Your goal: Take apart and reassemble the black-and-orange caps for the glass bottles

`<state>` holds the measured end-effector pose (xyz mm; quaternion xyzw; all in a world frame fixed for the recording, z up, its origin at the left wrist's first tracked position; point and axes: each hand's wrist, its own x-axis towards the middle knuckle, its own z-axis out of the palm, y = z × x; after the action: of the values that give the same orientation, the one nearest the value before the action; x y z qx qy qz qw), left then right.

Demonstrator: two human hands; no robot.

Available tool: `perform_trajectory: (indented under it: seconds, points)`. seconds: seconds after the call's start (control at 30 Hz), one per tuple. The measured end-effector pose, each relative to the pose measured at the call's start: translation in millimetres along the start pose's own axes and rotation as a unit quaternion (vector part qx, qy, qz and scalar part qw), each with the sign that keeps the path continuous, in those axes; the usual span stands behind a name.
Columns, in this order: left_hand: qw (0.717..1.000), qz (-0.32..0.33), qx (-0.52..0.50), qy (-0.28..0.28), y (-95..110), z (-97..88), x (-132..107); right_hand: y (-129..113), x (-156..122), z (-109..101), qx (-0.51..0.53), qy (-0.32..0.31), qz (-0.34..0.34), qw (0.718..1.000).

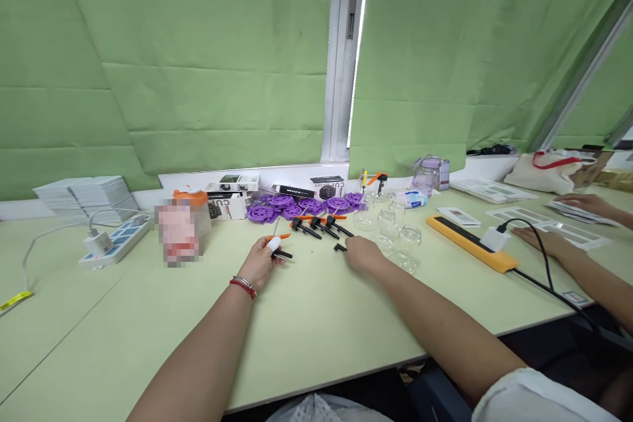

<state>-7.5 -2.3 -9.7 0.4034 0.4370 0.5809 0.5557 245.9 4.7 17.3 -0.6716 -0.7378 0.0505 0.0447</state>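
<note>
My left hand [260,261] rests on the pale green table [148,316], fingers closed around a small dropper piece [277,245] with a white and black end. My right hand [362,252] lies knuckles-up a little to the right, fingers curled over a small black part [339,247] on the table. Just beyond both hands lie several black droppers with orange tips [319,225]. Small clear glass jars [398,237] stand right of my right hand.
Purple round parts [297,206] and small boxes [232,201] line the back edge. A white power strip [116,242] lies left, an orange one [469,242] right with a black cable. Another person's hands [544,241] rest at far right. A paper stack [86,194] sits back left.
</note>
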Motion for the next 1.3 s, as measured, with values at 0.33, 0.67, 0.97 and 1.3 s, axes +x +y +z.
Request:
perform_trajectory:
  seconds: [0.33,0.67,0.97,1.3]
  points:
    - [1.0,0.012,-0.003,-0.002,1.4,1.4,-1.2,-74.9,7.6,6.9,-0.009,0.008,-0.234,0.972]
    - [0.999,0.033,0.002,0.035,-1.2,-6.3,5.6,-82.5,19.7,22.2,0.098,0.05,-0.224,0.968]
    - [1.0,0.019,0.01,0.021,-3.8,3.1,0.7,-71.0,22.1,45.8,0.232,0.045,-0.246,0.94]
    - [0.993,0.03,0.11,-0.019,-4.1,-3.9,-2.5,-68.8,20.5,48.0,0.276,0.016,-0.227,0.934]
